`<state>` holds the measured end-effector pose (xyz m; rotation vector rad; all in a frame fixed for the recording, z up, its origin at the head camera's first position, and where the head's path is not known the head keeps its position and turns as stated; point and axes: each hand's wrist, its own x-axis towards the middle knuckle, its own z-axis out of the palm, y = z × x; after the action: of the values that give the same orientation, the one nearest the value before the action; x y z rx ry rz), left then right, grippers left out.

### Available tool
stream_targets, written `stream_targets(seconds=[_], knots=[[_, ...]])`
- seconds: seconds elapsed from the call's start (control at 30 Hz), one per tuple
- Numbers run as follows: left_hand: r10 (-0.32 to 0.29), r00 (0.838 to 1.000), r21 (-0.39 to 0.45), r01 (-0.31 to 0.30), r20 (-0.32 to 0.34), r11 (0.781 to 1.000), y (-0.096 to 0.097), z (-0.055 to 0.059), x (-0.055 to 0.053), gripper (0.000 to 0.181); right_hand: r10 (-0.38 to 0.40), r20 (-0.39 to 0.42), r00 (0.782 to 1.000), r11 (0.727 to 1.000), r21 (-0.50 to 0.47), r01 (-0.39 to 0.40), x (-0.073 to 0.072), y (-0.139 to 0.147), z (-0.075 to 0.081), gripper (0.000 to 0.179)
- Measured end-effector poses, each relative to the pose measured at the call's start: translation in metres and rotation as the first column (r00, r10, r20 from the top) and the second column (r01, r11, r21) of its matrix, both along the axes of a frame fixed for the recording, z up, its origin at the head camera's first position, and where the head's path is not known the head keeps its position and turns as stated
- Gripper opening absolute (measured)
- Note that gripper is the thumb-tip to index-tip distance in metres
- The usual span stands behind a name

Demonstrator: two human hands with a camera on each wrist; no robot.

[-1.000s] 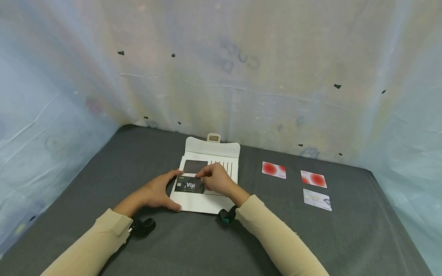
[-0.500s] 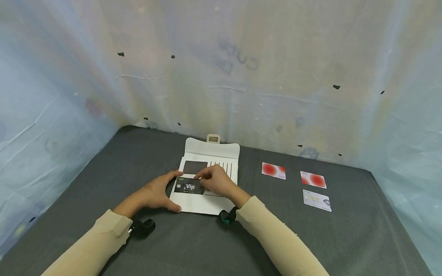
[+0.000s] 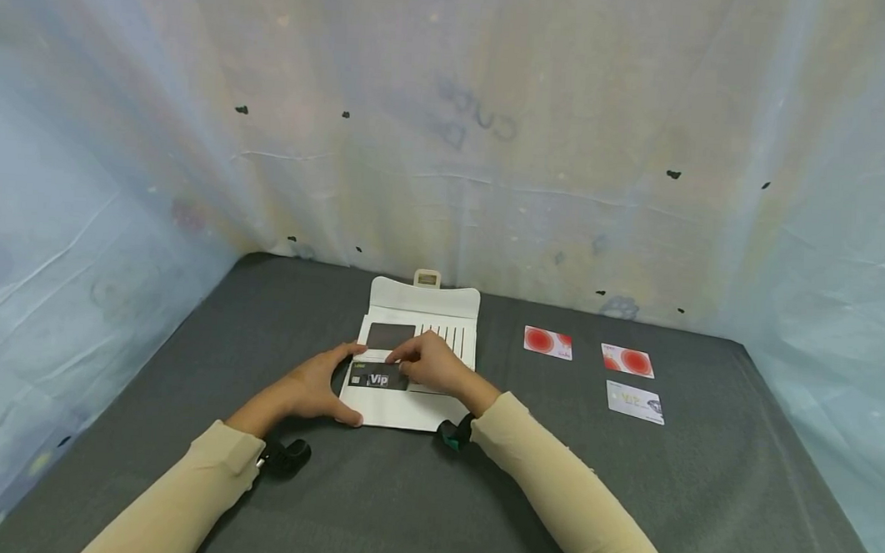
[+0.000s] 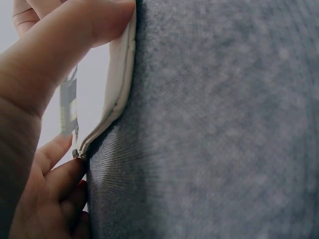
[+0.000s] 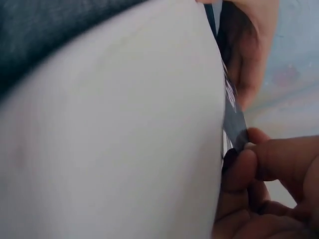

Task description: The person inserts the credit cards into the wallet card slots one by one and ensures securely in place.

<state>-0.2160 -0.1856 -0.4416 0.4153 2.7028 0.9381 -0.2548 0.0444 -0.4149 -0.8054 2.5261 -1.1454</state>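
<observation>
A white wallet (image 3: 390, 410) lies unfolded on the table, its flap (image 3: 426, 296) laid toward the back. My right hand (image 3: 435, 364) pinches the upper right corner of a black card (image 3: 379, 377) marked "Vip". The lower part of this card is tucked into the wallet's left side. My left hand (image 3: 317, 384) holds the wallet's left side, thumb at the near edge and fingers at the far end of that side. In the right wrist view, thumb and index finger squeeze the card (image 5: 234, 122) at its edge. Above it shows a dark window (image 3: 390, 336) in the wallet.
To the right lie two red-and-white cards (image 3: 547, 342) (image 3: 628, 361) and a silver-white VIP card (image 3: 634, 402). Slots (image 3: 447, 337) line the wallet's upper right. A dark grey cloth (image 3: 370, 507) covers the table, and a pale plastic sheet (image 3: 449, 143) hangs behind and at the sides.
The black card has slid slightly toward the near edge, deeper into the wallet, with my right hand following it. My left hand keeps its place.
</observation>
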Motion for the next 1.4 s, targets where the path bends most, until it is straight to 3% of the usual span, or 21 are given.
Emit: stream_targets(seconds=[0.17, 0.83, 1.4], knots=[[-0.015, 1.000, -0.009, 0.015, -0.011, 1.000, 0.000, 0.001, 0.000, 0.112, 0.049, -0.069, 0.996, 0.997, 0.060, -0.045, 0.002, -0.003, 0.002, 0.026], [-0.008, 1.000, 0.004, 0.008, -0.004, 1.000, -0.001, 0.003, 0.002, 0.110, 0.036, -0.032, 0.999, 0.999, 0.025, -0.035, 0.010, 0.001, 0.005, 0.024], [-0.001, 1.000, 0.025, 0.001, -0.002, 1.000, 0.000, 0.003, 0.003, 0.110, 0.106, -0.068, 0.992, 0.992, 0.082, -0.100, 0.011, -0.001, 0.004, 0.022]])
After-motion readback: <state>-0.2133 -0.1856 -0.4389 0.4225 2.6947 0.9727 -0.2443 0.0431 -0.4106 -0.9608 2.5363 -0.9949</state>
